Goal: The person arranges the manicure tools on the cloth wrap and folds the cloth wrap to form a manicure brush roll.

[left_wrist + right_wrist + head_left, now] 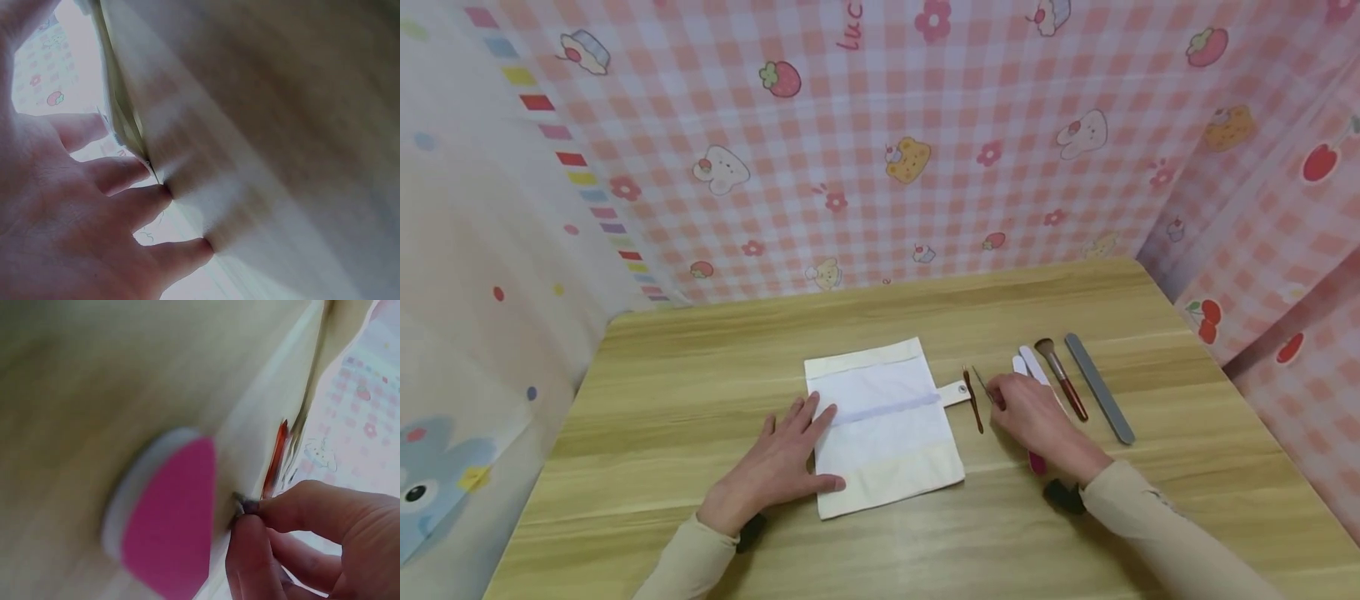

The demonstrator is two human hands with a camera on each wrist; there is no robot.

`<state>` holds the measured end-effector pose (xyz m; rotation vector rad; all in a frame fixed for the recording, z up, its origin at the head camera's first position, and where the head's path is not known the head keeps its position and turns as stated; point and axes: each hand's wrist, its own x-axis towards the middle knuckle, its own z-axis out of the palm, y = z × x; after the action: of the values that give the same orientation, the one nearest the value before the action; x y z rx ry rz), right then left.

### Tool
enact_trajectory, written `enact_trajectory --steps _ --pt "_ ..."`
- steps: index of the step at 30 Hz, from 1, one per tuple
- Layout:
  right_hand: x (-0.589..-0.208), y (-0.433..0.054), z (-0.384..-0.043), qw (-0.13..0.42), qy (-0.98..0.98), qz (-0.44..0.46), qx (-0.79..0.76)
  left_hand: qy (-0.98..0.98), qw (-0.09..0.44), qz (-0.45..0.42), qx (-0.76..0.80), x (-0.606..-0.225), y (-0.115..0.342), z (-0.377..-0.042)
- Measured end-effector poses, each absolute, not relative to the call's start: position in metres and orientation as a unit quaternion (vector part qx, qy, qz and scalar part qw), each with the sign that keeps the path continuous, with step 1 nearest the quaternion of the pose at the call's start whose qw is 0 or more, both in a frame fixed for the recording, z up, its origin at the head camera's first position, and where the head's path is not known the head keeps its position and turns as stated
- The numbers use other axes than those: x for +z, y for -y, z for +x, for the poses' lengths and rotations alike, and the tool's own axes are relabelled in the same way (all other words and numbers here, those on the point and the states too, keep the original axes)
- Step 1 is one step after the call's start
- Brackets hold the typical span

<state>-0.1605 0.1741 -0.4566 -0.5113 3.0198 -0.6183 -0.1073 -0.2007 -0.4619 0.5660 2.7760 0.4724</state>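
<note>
A white and cream fabric case (887,442) lies spread flat on the table, its snap tab (953,393) pointing right. My left hand (782,467) rests on the case's left edge with fingers spread; its fingertips touch cloth and tabletop in the left wrist view. To the right of the tab, my right hand (1033,417) pinches a thin metal tool (980,377) between thumb and fingers. Only its ends show, so I cannot tell its kind. A slim brown-handled tool (973,404) lies between the tab and that hand.
Partly under my right hand lie pale nail files (1033,362) and a pink-faced file or buffer (175,519). Farther right are a makeup brush (1063,383) with a red-brown handle and a long grey nail file (1099,387). A checked curtain (880,208) hangs behind the wooden table (700,367).
</note>
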Motion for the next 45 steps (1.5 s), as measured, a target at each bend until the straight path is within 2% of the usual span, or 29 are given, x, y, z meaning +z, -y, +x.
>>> enact_trajectory --steps 5,12,18,30,45 --pt "-0.456 -0.178 -0.163 0.022 -0.962 -0.157 -0.225 -0.958 0.139 0.195 0.16 -0.461 0.201 -0.107" --pt "-0.444 -0.204 -0.163 0.046 -0.95 -0.103 -0.29 -0.957 0.14 0.194 0.162 -0.462 0.202 -0.106" --pt "-0.442 -0.22 -0.16 0.052 -0.954 -0.094 -0.279 -0.958 0.14 0.196 0.152 -0.462 0.204 -0.103" --pt "-0.451 -0.21 -0.159 0.069 -0.962 -0.105 -0.241 -0.954 0.142 0.207 0.161 -0.465 0.208 -0.106" --pt "-0.444 -0.205 -0.168 0.078 -0.969 -0.122 -0.198 -0.939 0.159 0.239 0.188 -0.464 0.218 -0.119"
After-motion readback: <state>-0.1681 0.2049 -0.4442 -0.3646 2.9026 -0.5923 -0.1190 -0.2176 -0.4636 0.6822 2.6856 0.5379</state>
